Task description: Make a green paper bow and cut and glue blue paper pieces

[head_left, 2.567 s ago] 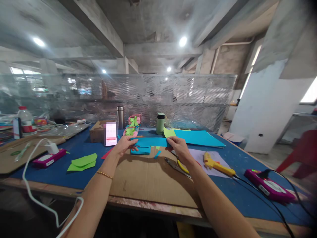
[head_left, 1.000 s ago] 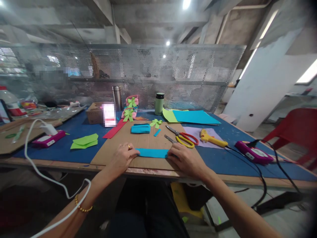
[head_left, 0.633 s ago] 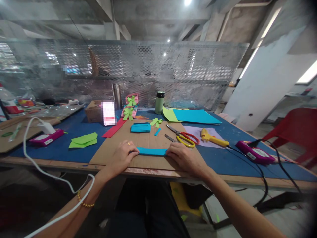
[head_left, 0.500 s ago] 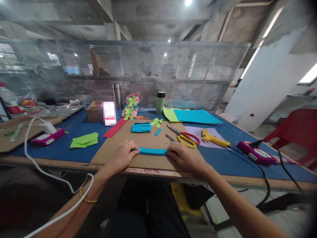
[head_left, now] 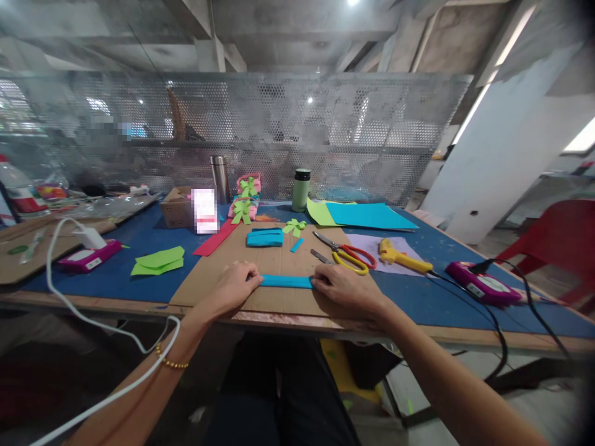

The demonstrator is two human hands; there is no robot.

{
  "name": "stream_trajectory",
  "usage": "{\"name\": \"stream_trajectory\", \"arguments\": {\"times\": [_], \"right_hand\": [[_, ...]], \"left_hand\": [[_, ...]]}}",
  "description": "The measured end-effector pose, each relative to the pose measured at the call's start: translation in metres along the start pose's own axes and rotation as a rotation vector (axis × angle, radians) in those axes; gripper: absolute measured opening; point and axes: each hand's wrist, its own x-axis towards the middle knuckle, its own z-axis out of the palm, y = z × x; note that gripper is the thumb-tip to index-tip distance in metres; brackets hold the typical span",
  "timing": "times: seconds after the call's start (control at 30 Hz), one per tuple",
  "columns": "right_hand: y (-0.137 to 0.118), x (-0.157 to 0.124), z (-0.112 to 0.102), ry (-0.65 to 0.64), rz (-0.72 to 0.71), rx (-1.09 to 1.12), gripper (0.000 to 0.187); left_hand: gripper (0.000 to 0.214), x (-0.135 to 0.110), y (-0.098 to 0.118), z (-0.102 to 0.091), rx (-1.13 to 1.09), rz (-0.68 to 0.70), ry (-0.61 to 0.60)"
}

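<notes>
A narrow blue paper strip (head_left: 287,282) lies across the cardboard sheet (head_left: 274,303) near the table's front edge. My left hand (head_left: 238,284) is closed on its left end, and my right hand (head_left: 341,286) is closed on its right end; fingertips hide both ends. Just beyond the strip sit a folded bundle of blue paper (head_left: 264,238) and a small blue scrap (head_left: 296,245). A green paper bow (head_left: 294,228) rests behind them. Close to my right hand are scissors (head_left: 348,257) with red and yellow handles, lying open.
A yellow glue gun (head_left: 404,258) lies on purple paper, its cord running to a magenta power box (head_left: 483,284). Blue sheets (head_left: 372,216) and a green bottle (head_left: 301,190) stand behind. Green paper (head_left: 158,261) is at left. A white cable (head_left: 111,333) crosses over my left forearm.
The strip stays between my hands. My left fingers have curled in more around its end, and both wrists have shifted slightly. Other things on the table have not moved.
</notes>
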Motion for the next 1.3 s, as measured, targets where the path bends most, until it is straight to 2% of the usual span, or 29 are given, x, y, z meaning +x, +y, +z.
{"name": "stream_trajectory", "arguments": {"times": [0.2,0.37,0.53,0.63,0.8,0.87,0.97,1.13,1.3], "right_hand": [[0.007,0.011,0.006,-0.047,-0.009,-0.045,0.026],[0.005,0.015,0.003,-0.079,0.024,-0.048,0.021],[0.009,0.012,0.000,-0.063,0.045,-0.056,0.025],[0.013,0.007,0.002,-0.050,0.069,-0.078,0.031],[0.017,-0.006,0.009,0.085,0.106,-0.084,0.028],[0.021,-0.009,0.013,0.102,0.119,-0.035,0.023],[0.029,-0.012,0.018,0.129,0.116,0.040,0.013],[0.035,-0.016,0.026,0.207,0.079,0.088,0.005],[0.033,-0.020,0.030,0.263,0.069,0.058,0.007]], "left_hand": [[0.018,0.000,0.004,0.003,0.155,0.011,0.013],[0.017,0.001,0.002,0.004,0.206,0.026,0.011],[0.014,-0.001,0.001,0.005,0.217,0.011,0.010],[0.010,-0.005,0.001,0.009,0.238,0.024,0.073],[0.009,-0.014,0.010,0.015,0.396,0.066,0.218],[0.016,-0.016,0.017,0.014,0.505,0.120,0.248],[0.036,-0.016,0.024,0.011,0.604,0.291,0.276],[0.065,-0.011,0.024,0.011,0.582,0.549,0.124],[0.071,-0.008,0.030,0.006,0.629,0.679,0.035]]}}
